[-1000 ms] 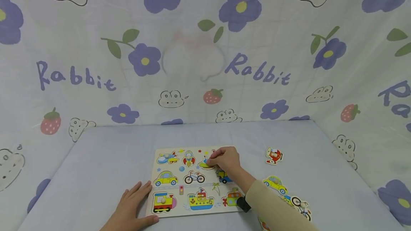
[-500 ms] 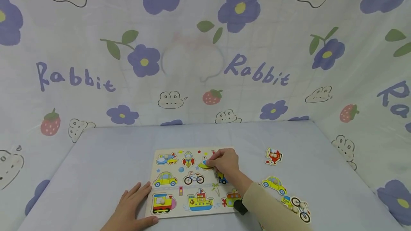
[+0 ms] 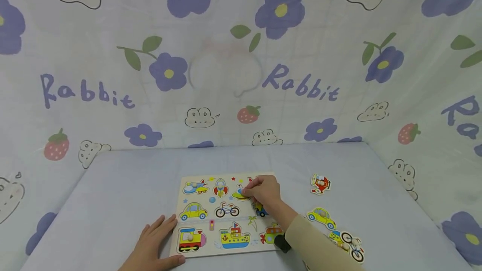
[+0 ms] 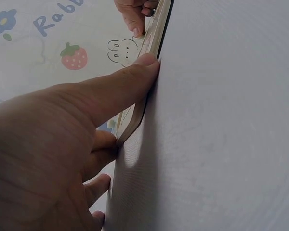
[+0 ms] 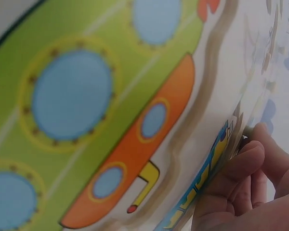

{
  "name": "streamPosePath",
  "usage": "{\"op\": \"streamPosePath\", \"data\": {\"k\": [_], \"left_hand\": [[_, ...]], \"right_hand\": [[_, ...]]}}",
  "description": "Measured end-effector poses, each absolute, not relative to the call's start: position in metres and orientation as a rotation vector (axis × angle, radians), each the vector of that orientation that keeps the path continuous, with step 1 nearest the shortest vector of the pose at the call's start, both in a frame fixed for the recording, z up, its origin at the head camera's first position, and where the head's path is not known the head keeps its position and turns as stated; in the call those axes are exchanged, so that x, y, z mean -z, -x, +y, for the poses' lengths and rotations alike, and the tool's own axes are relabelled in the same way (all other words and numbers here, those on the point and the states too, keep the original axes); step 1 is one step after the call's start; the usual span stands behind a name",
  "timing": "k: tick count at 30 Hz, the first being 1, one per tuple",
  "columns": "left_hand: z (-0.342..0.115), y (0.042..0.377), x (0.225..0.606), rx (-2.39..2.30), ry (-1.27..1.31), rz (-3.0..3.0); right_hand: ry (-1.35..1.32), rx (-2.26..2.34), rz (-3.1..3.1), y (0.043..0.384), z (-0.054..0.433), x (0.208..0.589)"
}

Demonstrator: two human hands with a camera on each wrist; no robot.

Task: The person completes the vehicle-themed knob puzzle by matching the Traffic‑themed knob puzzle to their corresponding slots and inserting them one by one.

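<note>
A wooden puzzle board (image 3: 214, 254) with vehicle shapes lies flat on the table. My right hand (image 3: 266, 191) pinches the small knob of the flying saucer piece (image 3: 239, 195), which sits at its matching spot in the top row. The thumb and index finger hide part of that piece; in the right wrist view their tips meet at the knob. My left hand (image 3: 152, 241) rests at the board's near left corner, fingers spread along the left edge. In the left wrist view its thumb (image 4: 130, 79) touches the board's near edge. Knobs show on the airplane (image 3: 196, 186), rocket (image 3: 220, 187) and train (image 3: 190, 239).
Loose pieces lie right of the board: a red helicopter (image 3: 320, 184), a yellow car (image 3: 321, 217) and a bicycle (image 3: 354, 248) overlapping another colourful piece (image 3: 336, 237). My right forearm (image 3: 318, 241) crosses the board's near right corner. A patterned curtain (image 3: 226, 74) hangs behind the table.
</note>
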State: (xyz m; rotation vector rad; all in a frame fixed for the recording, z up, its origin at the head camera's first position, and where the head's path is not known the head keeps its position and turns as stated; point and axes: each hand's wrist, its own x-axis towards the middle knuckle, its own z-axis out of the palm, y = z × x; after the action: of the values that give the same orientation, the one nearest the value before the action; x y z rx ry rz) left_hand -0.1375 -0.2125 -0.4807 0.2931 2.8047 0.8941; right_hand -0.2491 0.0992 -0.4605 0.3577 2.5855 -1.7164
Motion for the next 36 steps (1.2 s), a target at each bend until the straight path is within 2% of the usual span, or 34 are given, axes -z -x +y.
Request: {"op": "streamPosePath", "data": {"k": [36], "left_hand": [[-0.2114,0.1389,0.4858,-0.901,-0.293,2.816]], "right_hand": [[-0.427,1.648,2.613,0.2471,0.0956,0.4581]]}}
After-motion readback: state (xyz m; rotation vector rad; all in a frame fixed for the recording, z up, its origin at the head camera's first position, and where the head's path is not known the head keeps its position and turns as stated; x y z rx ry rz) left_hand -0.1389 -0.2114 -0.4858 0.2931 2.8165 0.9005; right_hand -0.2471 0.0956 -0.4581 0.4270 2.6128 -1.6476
